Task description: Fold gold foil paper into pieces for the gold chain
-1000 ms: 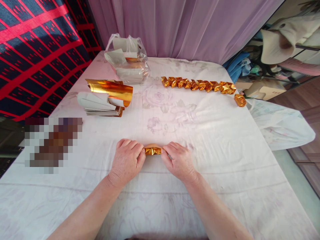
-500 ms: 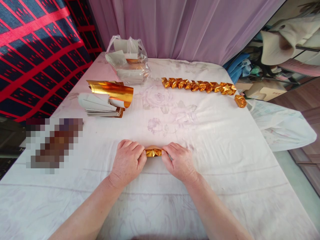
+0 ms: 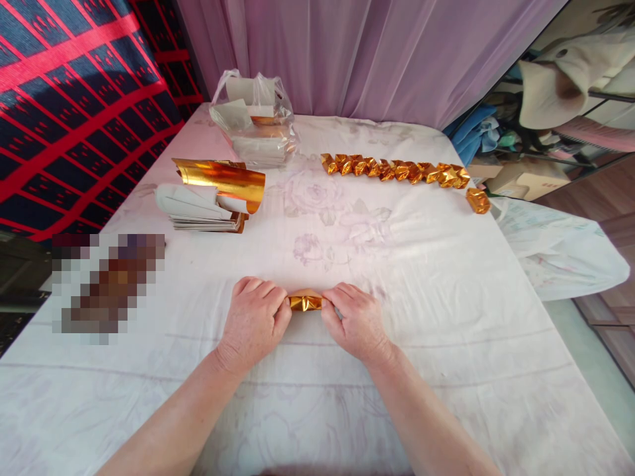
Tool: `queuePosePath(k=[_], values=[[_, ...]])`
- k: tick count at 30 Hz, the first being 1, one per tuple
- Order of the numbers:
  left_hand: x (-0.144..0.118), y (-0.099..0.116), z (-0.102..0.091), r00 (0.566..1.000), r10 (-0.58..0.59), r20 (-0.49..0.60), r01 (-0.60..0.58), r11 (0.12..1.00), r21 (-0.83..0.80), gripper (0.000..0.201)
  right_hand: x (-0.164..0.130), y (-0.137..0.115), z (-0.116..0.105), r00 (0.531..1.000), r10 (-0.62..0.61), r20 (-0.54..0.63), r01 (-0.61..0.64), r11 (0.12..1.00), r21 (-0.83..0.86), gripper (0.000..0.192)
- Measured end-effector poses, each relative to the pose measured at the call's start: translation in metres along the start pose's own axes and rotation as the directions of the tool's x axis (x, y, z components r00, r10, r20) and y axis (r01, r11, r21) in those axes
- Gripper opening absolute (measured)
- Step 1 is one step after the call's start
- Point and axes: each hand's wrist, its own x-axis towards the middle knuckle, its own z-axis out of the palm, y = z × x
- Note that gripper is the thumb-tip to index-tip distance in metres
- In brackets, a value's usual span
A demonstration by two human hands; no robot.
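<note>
A small folded piece of gold foil paper [image 3: 304,302] lies on the white flowered cloth [image 3: 426,284] near the table's front middle. My left hand [image 3: 254,320] pinches its left end and my right hand [image 3: 355,319] pinches its right end, fingers curled over it, so only the short middle stretch shows. Farther back, a row of several finished gold folded pieces [image 3: 394,168] runs across the cloth, with one single piece [image 3: 478,199] at its right end.
A stack of gold-and-white paper sheets [image 3: 211,197] with a curled top sheet sits at the left. Behind it a clear plastic bag [image 3: 254,119] holds more paper. A pixelated patch [image 3: 106,284] lies at the left edge. Curtain behind, clutter and floor off the right edge.
My two hands have drawn slightly closer together, so a shorter stretch of the gold piece shows between them. Nothing else moved.
</note>
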Motion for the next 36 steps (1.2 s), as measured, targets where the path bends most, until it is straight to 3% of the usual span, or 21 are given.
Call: queuePosePath(k=[19, 30, 36], values=[[0.0035, -0.0023, -0.0032, 0.999, 0.002, 0.05, 0.01, 0.974, -0.225, 0.029, -0.0011, 0.0012, 0.0039, 1.0, 0.028, 0.001, -0.028, 0.999, -0.027, 0.023], [0.0045, -0.0021, -0.0033, 0.998, 0.02, 0.053, -0.008, 0.976, -0.219, 0.031, -0.0008, 0.001, 0.0023, 0.999, 0.025, -0.024, -0.024, 0.999, 0.022, 0.025], [0.0014, 0.0012, -0.0016, 0.998, -0.032, 0.05, 0.041, 0.979, -0.202, 0.021, 0.0007, 0.0003, 0.0012, 0.999, 0.035, -0.038, -0.035, 0.999, 0.005, 0.025]])
